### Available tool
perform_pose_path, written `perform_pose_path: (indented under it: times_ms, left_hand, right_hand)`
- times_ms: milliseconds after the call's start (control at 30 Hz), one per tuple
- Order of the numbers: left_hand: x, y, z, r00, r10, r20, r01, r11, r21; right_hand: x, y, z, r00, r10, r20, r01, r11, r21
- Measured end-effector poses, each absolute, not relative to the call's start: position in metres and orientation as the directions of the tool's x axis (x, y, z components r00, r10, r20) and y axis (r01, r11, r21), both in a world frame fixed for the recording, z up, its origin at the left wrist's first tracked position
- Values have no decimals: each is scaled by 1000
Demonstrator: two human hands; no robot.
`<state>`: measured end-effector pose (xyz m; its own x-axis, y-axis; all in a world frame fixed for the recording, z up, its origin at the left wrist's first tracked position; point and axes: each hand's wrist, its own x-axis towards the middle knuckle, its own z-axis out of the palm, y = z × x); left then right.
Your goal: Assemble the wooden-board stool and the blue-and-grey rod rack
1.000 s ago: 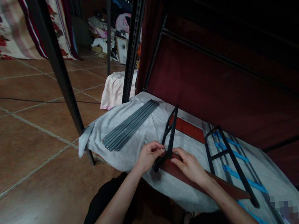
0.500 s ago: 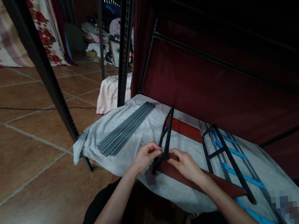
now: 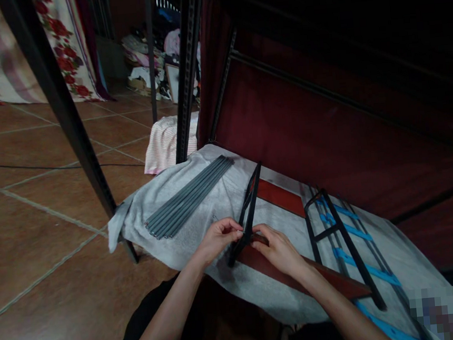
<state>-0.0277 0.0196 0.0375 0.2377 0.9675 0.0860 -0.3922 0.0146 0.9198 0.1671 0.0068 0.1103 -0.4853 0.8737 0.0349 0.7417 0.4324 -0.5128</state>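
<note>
A black metal frame [image 3: 253, 199] stands upright on the grey cloth, joined to a reddish-brown board [image 3: 275, 271]. At the left side of the frame, my left hand [image 3: 221, 238] pinches a small shiny metal piece, perhaps a screw. My right hand [image 3: 275, 245] is closed at the board's edge on the frame's other side; what its fingertips grip is too small to tell. A second black frame [image 3: 347, 239] stands at the board's right end. Behind lies another red-brown board [image 3: 282, 197].
Several grey rods [image 3: 189, 199] lie bundled on the grey cloth [image 3: 136, 220]. Blue strips with dark rods [image 3: 367, 266] lie at right. Dark metal posts [image 3: 57, 100] rise at left, and a maroon curtain [image 3: 305, 121] hangs behind. A small metal piece lies near my left hand.
The whole view has shifted slightly. Both hands keep nearly the same place at the frame, with the fingertips moved only a little.
</note>
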Motion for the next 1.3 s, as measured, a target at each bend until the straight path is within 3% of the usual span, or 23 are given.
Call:
perform_pose_path:
  times_ms: [733,1000,1167,1300]
  left_hand:
    - [-22,12,49,164,953,254,-186,-223,957]
    - [-19,14,42,199,964,179,-342,-103,934]
    - [-16,15,39,144,978,154,-344,-96,934]
    - [-14,15,38,127,977,169,-339,-118,933]
  right_hand:
    - [170,3,111,-481,875,52,729,432,-531]
    - [166,2,113,-445,895,22,771,395,-500]
    - [167,1,107,-389,921,33,755,339,-562]
    - [167,1,107,-451,891,43,725,394,-565]
